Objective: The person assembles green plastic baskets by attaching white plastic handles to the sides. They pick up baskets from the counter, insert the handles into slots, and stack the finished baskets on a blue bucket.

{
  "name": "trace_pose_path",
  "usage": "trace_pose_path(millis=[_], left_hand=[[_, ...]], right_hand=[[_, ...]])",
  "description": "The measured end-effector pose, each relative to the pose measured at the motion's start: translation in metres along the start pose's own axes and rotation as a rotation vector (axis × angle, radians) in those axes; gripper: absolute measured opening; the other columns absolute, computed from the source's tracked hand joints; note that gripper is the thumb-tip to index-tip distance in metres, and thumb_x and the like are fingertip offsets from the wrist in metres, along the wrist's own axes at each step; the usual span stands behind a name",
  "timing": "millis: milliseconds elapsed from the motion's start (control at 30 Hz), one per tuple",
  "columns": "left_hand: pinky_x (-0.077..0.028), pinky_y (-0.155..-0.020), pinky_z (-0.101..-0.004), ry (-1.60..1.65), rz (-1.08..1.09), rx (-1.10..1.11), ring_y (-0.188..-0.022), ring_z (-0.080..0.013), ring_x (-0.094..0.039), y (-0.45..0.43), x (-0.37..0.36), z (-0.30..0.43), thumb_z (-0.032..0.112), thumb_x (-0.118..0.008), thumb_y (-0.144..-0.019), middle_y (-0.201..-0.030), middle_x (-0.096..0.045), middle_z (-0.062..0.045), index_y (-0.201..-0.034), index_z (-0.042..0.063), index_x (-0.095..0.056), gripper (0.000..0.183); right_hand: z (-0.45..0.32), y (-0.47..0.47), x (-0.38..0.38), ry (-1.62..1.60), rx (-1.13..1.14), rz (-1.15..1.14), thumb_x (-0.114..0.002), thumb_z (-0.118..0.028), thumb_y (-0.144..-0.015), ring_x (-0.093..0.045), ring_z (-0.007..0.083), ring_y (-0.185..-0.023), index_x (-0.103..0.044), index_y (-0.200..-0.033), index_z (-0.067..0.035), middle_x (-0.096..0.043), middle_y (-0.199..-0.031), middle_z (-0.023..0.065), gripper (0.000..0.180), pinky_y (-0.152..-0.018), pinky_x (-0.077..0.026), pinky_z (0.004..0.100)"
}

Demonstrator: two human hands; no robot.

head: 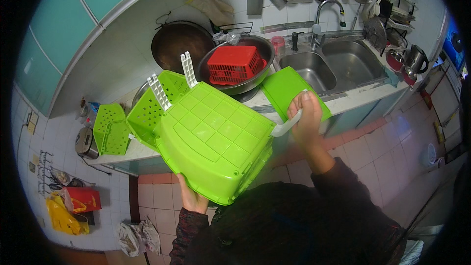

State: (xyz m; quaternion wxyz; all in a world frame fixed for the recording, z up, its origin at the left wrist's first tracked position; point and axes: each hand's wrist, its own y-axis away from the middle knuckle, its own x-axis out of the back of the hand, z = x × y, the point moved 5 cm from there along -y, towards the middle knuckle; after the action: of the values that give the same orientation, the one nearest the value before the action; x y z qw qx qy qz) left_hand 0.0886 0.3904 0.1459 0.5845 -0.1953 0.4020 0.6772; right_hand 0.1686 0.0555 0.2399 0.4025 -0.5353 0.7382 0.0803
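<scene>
A bright green plastic basket (217, 129) is tilted before me with its grid-ribbed outer face showing. My left hand (194, 195) supports it at the lower left edge; some fingers are hidden beneath. In my right hand (306, 112) is a white plastic connector post (285, 127), whose far end meets the basket's right corner. Two ribbed white posts (159, 92) stick out at its upper left end. Behind it stands a perforated green basket piece (145, 117), partly covered. Past my right hand lies a flat green board (281, 88), overhanging the counter edge.
A red plastic basket (235, 64) sits in a steel basin (268, 54) on the counter, left of the double sink (353, 59). A wok (176, 46) leans on the wall. Farther left are another green perforated piece (110, 129) and a rice cooker (85, 143).
</scene>
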Motion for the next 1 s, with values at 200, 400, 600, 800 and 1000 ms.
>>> trace_pose_path(millis=[200,400,600,800,1000], left_hand=[[-0.04,-0.098,-0.0436,-0.066,0.07,0.065,-0.118,-0.0263,-0.046,0.008,-0.006,-0.01,0.051,-0.032,-0.096,-0.132,-0.045,-0.008,-0.136,0.009,-0.033,0.058],[-0.041,-0.097,-0.0447,-0.116,0.148,0.003,-0.116,-0.0271,-0.047,0.003,0.014,-0.009,0.051,-0.032,-0.096,-0.13,-0.046,-0.009,-0.135,0.009,-0.034,0.057],[-0.041,-0.097,-0.0448,-0.129,0.153,0.031,-0.116,-0.0275,-0.047,-0.002,0.013,-0.008,0.05,-0.032,-0.096,-0.13,-0.046,-0.01,-0.135,0.008,-0.034,0.057],[-0.041,-0.097,-0.0451,-0.126,0.169,0.022,-0.116,-0.0279,-0.047,-0.002,0.005,-0.007,0.048,-0.031,-0.097,-0.13,-0.045,-0.01,-0.136,0.009,-0.033,0.055],[-0.041,-0.097,-0.045,-0.13,0.156,0.017,-0.117,-0.0275,-0.047,-0.005,0.01,-0.008,0.049,-0.033,-0.096,-0.131,-0.044,-0.01,-0.136,0.009,-0.032,0.057]], right_hand=[[0.012,0.0,0.001,0.036,-0.021,0.002,-0.044,-0.018,-0.093,-0.036,0.007,-0.054,-0.04,-0.074,-0.009,-0.037,-0.063,-0.0022,0.022,-0.047,-0.03,0.0229],[0.027,-0.004,0.003,0.012,-0.062,0.004,-0.045,-0.019,-0.093,-0.035,0.0074,-0.054,-0.039,-0.072,-0.01,-0.036,-0.063,-0.0018,0.024,-0.047,-0.029,0.0228],[0.029,-0.014,-0.004,-0.044,-0.068,-0.007,-0.044,-0.019,-0.093,-0.034,0.0075,-0.053,-0.037,-0.071,-0.01,-0.035,-0.063,-0.0019,0.025,-0.046,-0.028,0.0228],[0.037,-0.015,-0.005,-0.015,-0.09,-0.012,-0.044,-0.019,-0.093,-0.034,0.0074,-0.053,-0.037,-0.071,-0.01,-0.035,-0.063,-0.0022,0.025,-0.046,-0.028,0.0227],[0.028,-0.016,-0.005,-0.029,-0.097,0.026,-0.045,-0.02,-0.093,-0.034,0.0073,-0.053,-0.038,-0.07,-0.011,-0.035,-0.063,-0.0022,0.026,-0.047,-0.028,0.0229]])
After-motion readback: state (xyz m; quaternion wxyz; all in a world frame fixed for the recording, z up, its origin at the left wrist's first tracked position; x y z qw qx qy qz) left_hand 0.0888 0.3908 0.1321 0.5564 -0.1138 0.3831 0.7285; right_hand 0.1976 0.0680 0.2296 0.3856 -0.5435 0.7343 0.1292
